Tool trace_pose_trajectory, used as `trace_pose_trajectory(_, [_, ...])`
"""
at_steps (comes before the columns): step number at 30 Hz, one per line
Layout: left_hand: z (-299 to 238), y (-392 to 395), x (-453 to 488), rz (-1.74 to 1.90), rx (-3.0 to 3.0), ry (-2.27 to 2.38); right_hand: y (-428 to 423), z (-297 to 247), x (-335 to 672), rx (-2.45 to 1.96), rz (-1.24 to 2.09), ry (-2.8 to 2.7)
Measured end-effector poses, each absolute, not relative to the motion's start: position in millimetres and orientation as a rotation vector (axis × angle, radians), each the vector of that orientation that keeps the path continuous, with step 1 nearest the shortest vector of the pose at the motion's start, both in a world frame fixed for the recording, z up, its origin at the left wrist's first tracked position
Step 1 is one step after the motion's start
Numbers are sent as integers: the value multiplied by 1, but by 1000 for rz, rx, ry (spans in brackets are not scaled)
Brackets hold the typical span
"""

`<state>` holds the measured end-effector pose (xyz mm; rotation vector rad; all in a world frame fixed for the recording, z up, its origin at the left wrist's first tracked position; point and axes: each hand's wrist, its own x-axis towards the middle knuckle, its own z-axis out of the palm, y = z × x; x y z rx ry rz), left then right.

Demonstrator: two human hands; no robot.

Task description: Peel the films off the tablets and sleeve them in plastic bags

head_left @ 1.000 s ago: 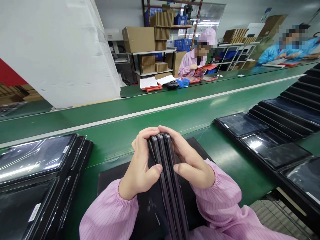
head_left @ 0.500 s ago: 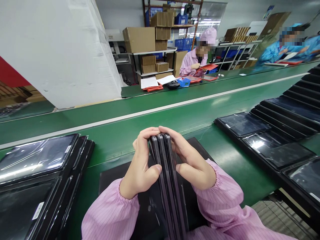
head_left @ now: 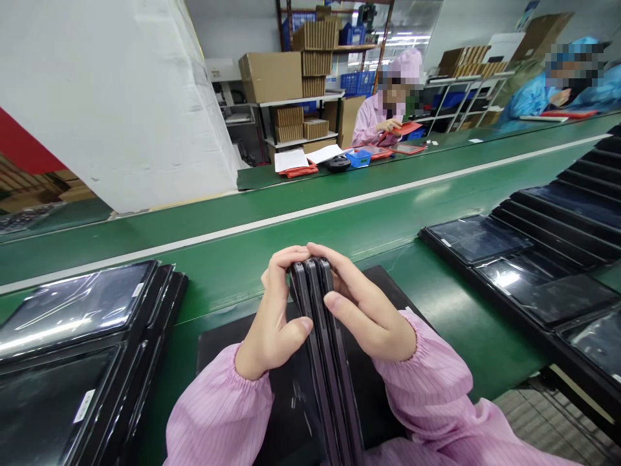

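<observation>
Both hands grip a stack of three slim dark tablets [head_left: 314, 336], which stand on their long edges and run toward me. My left hand [head_left: 274, 310] wraps the stack's near-left side and top, its thumb resting against the side. My right hand [head_left: 361, 310] curls over the top from the right, its thumb lying along the edges. Below the stack lies a black mat [head_left: 223, 346]. To the left sit piled tablets in clear film [head_left: 72, 310]. A row of similar dark tablets [head_left: 478, 238] lies to the right, out of reach of both hands.
A green conveyor bench [head_left: 310, 236] with a white stripe runs across the view. Beyond it, a co-worker in a pink suit [head_left: 376, 123] handles red sleeves at a far bench. Another person in blue [head_left: 538, 107] sits further right. Shelves hold cardboard boxes [head_left: 269, 76].
My right thumb has slid up the stack's edge toward the top. The view has drifted slightly, and the stack stays upright between both hands.
</observation>
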<state>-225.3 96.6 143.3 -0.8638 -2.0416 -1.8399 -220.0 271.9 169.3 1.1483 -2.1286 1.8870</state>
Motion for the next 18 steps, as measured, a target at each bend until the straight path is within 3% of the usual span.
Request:
trace_pose_trajectory(11, [137,100,-234,-2325,-967,-1717,274,169,-220,1261,1935,-2089])
trace_pose_trajectory(18, [137,98,-235,-2252,-919,-1799,273,171,-218,1265,1911,-2113])
